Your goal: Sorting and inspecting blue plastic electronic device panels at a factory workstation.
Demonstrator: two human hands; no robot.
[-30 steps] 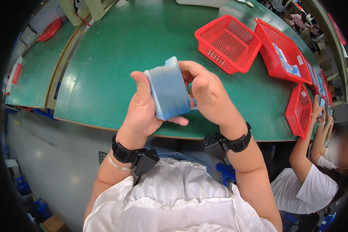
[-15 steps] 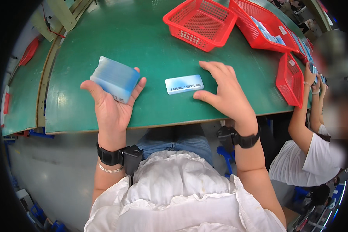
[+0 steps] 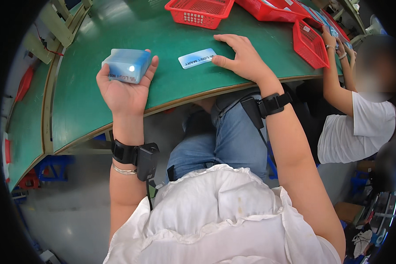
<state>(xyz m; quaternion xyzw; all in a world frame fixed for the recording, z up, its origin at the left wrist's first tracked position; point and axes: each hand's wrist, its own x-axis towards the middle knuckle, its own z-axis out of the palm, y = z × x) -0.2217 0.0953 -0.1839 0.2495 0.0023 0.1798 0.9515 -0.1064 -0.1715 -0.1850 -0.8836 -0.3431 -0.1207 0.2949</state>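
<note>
In my left hand (image 3: pixel 125 90) rests a thick stack of blue-and-white rounded plates (image 3: pixel 124 66), with fingers and thumb closed around its sides just above the table. A single matching blue-and-white plate (image 3: pixel 197 58), oblong with rounded corners and dark lettering, lies flat on the green tabletop (image 3: pixel 163 35). My right hand (image 3: pixel 244 59) is spread at that plate's right end, the thumb at its edge and the fingers stretched out beyond it. Nothing is gripped between the right fingers.
A red perforated basket (image 3: pixel 198 18) stands at the far side. Farther right are a larger red basket (image 3: pixel 273 12) with pale pieces and a narrow red basket (image 3: pixel 310 44) near the table edge. At the right, a co-worker in a white sleeve (image 3: pixel 372 112) handles blue pieces.
The view has shifted, so the table sits higher in the picture. The stack in my left hand has tilted, showing its front face. My right thumb has come closer to the single plate.
</note>
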